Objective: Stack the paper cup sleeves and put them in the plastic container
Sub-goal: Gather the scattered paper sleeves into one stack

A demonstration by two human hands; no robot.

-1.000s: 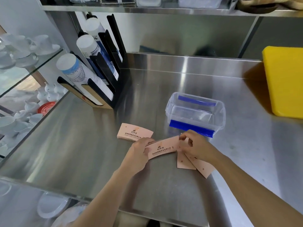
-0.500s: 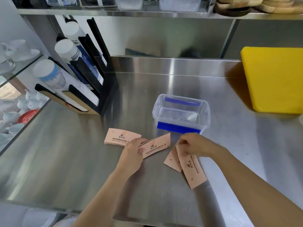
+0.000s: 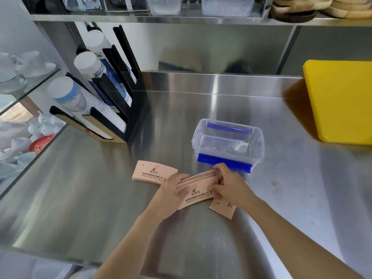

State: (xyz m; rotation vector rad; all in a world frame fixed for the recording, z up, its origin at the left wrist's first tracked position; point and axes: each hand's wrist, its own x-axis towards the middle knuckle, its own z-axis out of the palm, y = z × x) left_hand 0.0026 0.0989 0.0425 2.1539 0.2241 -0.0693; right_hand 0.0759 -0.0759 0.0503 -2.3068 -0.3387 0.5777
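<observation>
Progress stands at roughly the midpoint, judged from how the sleeves lie. Left of centre in the frame, a small stack of sleeves (image 3: 154, 172) rests flat on the steel counter (image 3: 80, 198), squared up and untouched by either hand. Just to its right, at lower centre, the left hand (image 3: 173, 193) is closed on the left end of a held bundle of sleeves (image 3: 198, 189), thumb on top and fingers beneath; several edges show along its upper side, so it is more than one sleeve. The right hand (image 3: 228, 186) pinches the bundle's right end, fingertips (image 3: 216, 169) curled over the upper edge as if aligning it. Below that hand, at lower centre-right, one loose sleeve (image 3: 222, 209) lies flat on the counter, partly hidden by the wrist and not yet gathered. Directly above the hands, right of centre, the plastic container (image 3: 259, 146) sits open, with blue clips, and appears empty. Remaining, in my judgement: collect the loose sleeve, merge the two stacks, and place the whole in the container.
</observation>
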